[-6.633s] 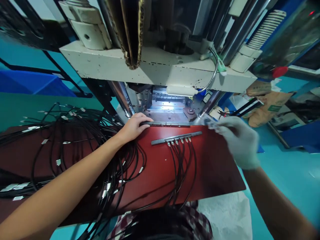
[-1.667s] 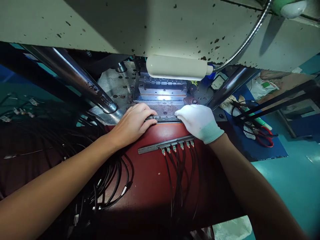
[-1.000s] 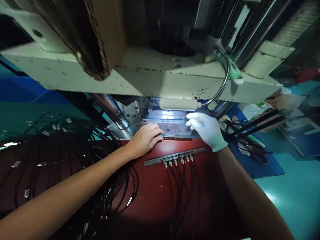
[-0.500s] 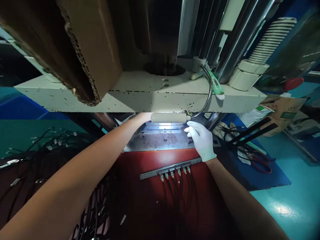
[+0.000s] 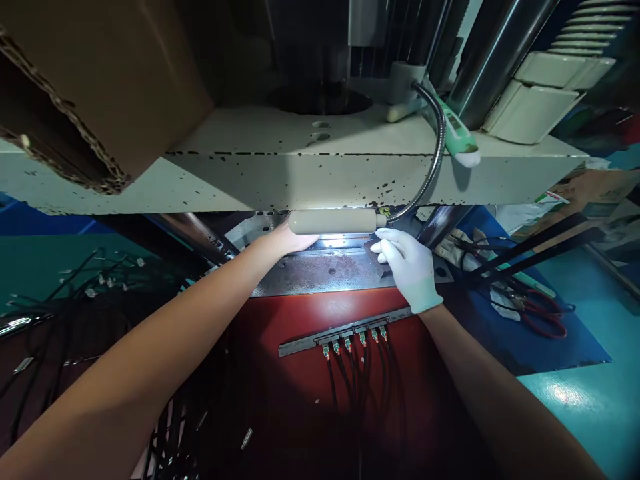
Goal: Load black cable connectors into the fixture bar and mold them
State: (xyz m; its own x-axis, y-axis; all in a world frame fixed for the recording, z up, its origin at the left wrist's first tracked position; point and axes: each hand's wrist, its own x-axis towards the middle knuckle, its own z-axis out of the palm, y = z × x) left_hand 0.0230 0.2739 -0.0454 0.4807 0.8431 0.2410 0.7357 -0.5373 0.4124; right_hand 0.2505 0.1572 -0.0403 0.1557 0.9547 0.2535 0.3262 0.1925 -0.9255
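Observation:
My left hand (image 5: 296, 241) is bare and reaches under the machine's ledge; its fingers are hidden behind the cream tube lamp (image 5: 333, 222). My right hand (image 5: 406, 265), in a white glove, has its fingers curled together beside a dark metal block (image 5: 376, 255). Whether the fingertips hold anything there cannot be made out. Between the hands a lit metal plate (image 5: 320, 272) lies beneath the lamp. In front of it, a dark slotted bar (image 5: 305, 345) rests slantwise on the red surface (image 5: 290, 400), holding several small connectors (image 5: 349, 344) with black cables trailing towards me.
The chipped cream machine ledge (image 5: 250, 180) crosses above my hands. On it stand a cardboard box (image 5: 165, 87) and a green-and-white cutter (image 5: 457, 133). A flexible metal conduit (image 5: 435, 167) runs to the lamp. Red-handled scissors (image 5: 545, 313) lie right; bundled cables (image 5: 170, 440) lie left.
The view has shifted closer to the machine. My left hand has come partly out from behind the lamp. My right hand stays by the dark block.

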